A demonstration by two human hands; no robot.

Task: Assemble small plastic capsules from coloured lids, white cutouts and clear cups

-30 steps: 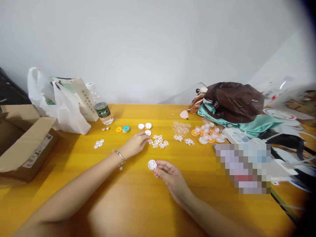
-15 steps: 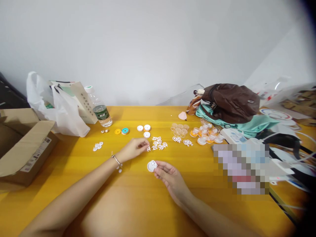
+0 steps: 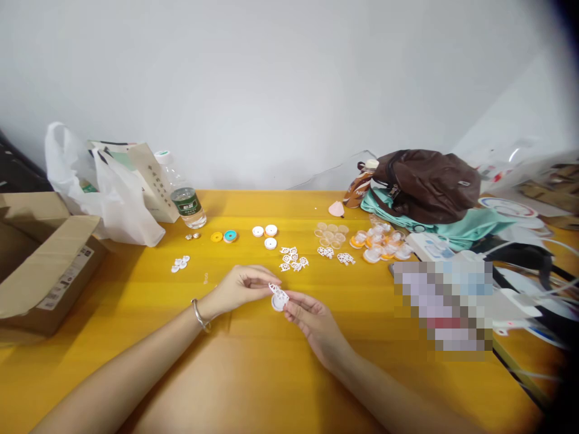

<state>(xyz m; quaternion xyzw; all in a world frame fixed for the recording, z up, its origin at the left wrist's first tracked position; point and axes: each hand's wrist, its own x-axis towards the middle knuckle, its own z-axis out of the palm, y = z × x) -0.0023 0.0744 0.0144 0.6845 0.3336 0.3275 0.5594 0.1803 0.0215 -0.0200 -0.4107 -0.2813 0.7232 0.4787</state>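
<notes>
Between the thumb and fingers of my right hand [image 3: 313, 319] is a white round plastic disc [image 3: 277, 302] with a lacy white piece over its upper right part. My left hand [image 3: 242, 286] pinches a small white openwork plastic piece [image 3: 272, 288] right at the disc's upper edge; whether the two touch I cannot tell. Beyond my hands lies a loose group of similar white openwork pieces [image 3: 293, 259]. More of them [image 3: 346, 258] lie farther right. Three white round parts [image 3: 270, 243] sit behind, with a yellow ring [image 3: 216, 237] and a teal-centred round part [image 3: 230, 235] to their left.
Clear plastic rings [image 3: 332, 235] and clear-and-orange domed parts [image 3: 377, 244] lie at the right. Small white caps [image 3: 180, 264] are at the left, near a water bottle [image 3: 189, 205] and a cardboard box [image 3: 67, 283]. A brown bag [image 3: 429, 187] and a power strip [image 3: 429, 250] occupy the right side.
My left hand has taken one white openwork piece from the group and brought it nearer, up to the disc. My right hand has stayed almost in place, still holding the disc.
</notes>
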